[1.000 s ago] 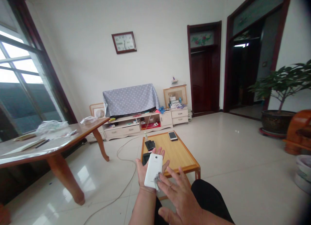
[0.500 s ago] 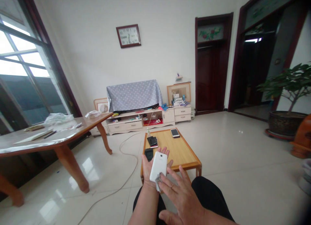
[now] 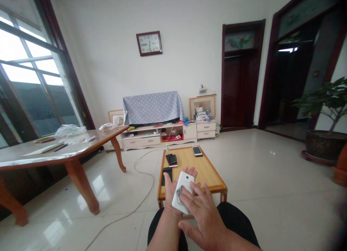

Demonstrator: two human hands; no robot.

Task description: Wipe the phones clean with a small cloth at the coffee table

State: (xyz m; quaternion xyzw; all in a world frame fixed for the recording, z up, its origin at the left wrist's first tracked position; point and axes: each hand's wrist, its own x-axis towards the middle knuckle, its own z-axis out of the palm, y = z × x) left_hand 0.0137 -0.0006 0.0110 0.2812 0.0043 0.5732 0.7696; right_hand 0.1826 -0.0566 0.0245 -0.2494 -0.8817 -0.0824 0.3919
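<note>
A white smartphone lies back up, its camera at the top, across the upturned palm of my left hand. The left fingers show beyond its top edge and the thumb stands along its left side. My right hand is over the lower part of the phone. Its fingertips press a small grey crumpled piece, cloth-like, against the phone's back; most of that piece is hidden under the fingers. The right thumb sticks out to the left, apart from the phone.
A low wooden table stands before my knees. On it are a dark-screened phone, stacked dark items and a black flat item. A cable runs over the floor. A large table stands left, a potted plant right.
My right fingers have slid the grey piece up the phone's back, from its bottom edge to its middle. Both hands and the phone sit slightly further right in view.
</note>
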